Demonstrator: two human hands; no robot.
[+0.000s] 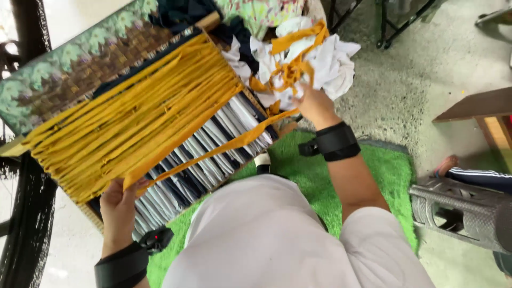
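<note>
White-clothed lap point(266, 234) sits nearest; left hand point(118, 205) fingers pinch one long yellow fabric strip point(213, 150), right hand point(314, 106) fingers grip its far end beside the white-and-yellow rag heap point(306, 58).

I see my left hand point(118, 205) at the near left edge of the wooden weaving frame strung with navy and white strips point(213, 138). The woven yellow cloth strips point(133, 117) lie across that frame. One long yellow strip point(213, 152) runs rightward to my right hand point(314, 104), just before the heap of white and yellow rags point(314, 53). The green artificial grass mat point(320, 176) lies below.
</note>
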